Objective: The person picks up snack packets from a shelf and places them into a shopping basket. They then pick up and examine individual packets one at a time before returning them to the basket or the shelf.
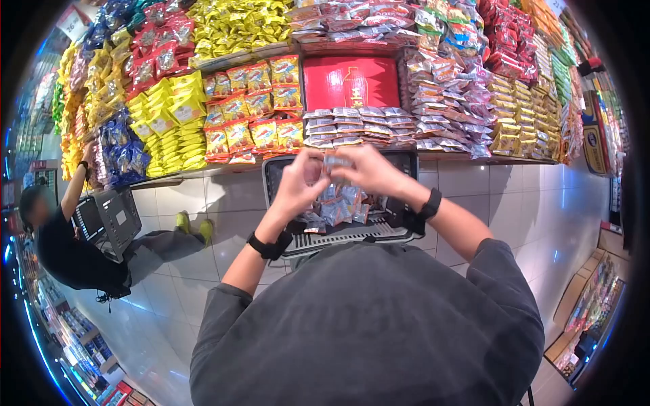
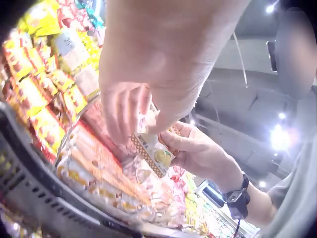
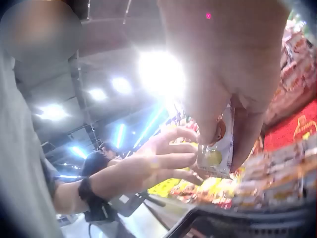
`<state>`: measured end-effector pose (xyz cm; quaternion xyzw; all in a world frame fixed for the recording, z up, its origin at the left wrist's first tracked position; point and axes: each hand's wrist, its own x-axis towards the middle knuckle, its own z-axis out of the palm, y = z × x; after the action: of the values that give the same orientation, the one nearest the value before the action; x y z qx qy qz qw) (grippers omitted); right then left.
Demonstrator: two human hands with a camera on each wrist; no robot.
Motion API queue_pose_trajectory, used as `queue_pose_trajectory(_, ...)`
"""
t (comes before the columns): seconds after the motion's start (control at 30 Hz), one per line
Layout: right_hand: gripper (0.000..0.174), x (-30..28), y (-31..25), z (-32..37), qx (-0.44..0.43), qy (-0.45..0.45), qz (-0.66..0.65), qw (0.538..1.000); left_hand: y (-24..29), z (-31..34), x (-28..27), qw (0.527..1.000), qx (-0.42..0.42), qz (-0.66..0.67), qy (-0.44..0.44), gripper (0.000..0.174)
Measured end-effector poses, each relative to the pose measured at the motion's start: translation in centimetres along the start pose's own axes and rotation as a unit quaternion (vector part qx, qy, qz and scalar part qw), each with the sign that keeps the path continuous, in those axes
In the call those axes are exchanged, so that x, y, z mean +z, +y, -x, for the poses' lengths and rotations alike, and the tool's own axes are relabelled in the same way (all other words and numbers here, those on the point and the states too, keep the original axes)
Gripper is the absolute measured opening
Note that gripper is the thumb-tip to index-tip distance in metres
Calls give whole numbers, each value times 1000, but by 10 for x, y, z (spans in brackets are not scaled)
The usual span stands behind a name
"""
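Above a dark basket (image 1: pixel 273 177), both hands meet around a small snack packet (image 1: pixel 336 161) with a clear, patterned wrapper. My right hand (image 1: pixel 371 172) pinches the packet (image 3: pixel 218 151) between thumb and fingers. Beside it is my left hand (image 1: pixel 301 181), its loosely bent fingers right at the packet's edge in the right wrist view. In the left wrist view, the packet (image 2: pixel 154 154) shows a yellowish round picture and a checked border. Several similar packets (image 1: pixel 336 208) lie loose in the basket below the hands.
Ahead, flat packets (image 1: pixel 359 125) are stacked in rows before a red box (image 1: pixel 351 81). Red-and-yellow bags (image 1: pixel 257 105) and yellow bags (image 1: pixel 169 122) fill the shelf leftward; pale packets (image 1: pixel 447 108) stand rightward. Another person (image 1: pixel 74 243) reaches to the shelf at left, beside a grey basket (image 1: pixel 118 213).
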<state>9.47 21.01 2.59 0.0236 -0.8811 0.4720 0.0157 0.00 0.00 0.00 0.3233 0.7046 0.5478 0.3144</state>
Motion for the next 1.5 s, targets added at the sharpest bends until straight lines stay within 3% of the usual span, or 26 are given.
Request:
queue_pose_trajectory(0.03, 40, -17, -7, -16, 33, -1, -33, 999, 5, -15, -6, 997, 55, -17, 54, 38)
queue_pose_trajectory(0.07, 32, -30, -6, -36, -14, 63, -9, 998, 12, -31, -14, 990, 82, -50, 108, 30)
queue_pose_trajectory(0.1, 27, -35, -30, -36, 36, 60, -24, 997, 26, -18, -20, 985, 78, -57, 144, 26)
queue_pose_trajectory(0.17, 24, -44, 3, -79, -5, 89, 154, 984, 10, -51, -45, 977, 64, -108, 172, 22)
queue_pose_trajectory(0.2, 24, -44, 20, -99, -13, 92, 158, 983, 6, -67, -52, 975, 71, -110, 177, 22)
queue_pose_trajectory(0.3, 14, -29, 45, -127, -33, 39, 339, 939, -6, -93, -63, 981, 21, -74, 176, 18)
queue_pose_trajectory(0.37, 17, -15, 74, -137, -54, -22, 309, 949, -14, -104, -65, 979, 22, -94, 178, 17)
queue_pose_trajectory(0.4, 17, -8, 86, -140, -62, -33, 329, 942, -31, -111, -66, 975, 67, -101, 189, 17)
queue_pose_trajectory(0.47, 17, -3, 94, -140, -81, -37, 338, 937, -33, -114, -66, 973, 63, -113, 190, 18)
queue_pose_trajectory(0.63, 17, 2, 102, -142, -118, -63, 339, 931, -39, -118, -58, 967, 89, -116, 207, 18)
queue_pose_trajectory(0.93, 25, -4, 94, -140, -104, -157, 277, 942, -43, -121, -51, 977, 77, -55, 192, 17)
queue_pose_trajectory(1.1, 37, -23, 60, -133, -79, -153, 262, 950, -35, -107, -49, 976, 64, -36, 206, 16)
queue_pose_trajectory(1.23, 42, -41, 52, -118, -163, 26, 203, 965, -8, -60, -33, 923, 196, -155, 291, 12)
queue_pose_trajectory(1.3, 40, -56, 31, -86, -173, 107, 156, 967, -38, -27, -9, 941, 141, -172, 255, 9)
queue_pose_trajectory(1.4, 28, -55, 0, -8, -43, 170, 57, 983, -101, 17, 26, 969, 53, -210, 119, 13)
queue_pose_trajectory(1.43, 25, -46, 8, 20, -57, 177, 67, 980, -137, 28, 31, 979, -9, -195, 65, 17)
queue_pose_trajectory(1.5, 25, -27, 15, 75, 29, 108, 44, 993, -204, 37, 41, 936, -179, -301, -22, 26)
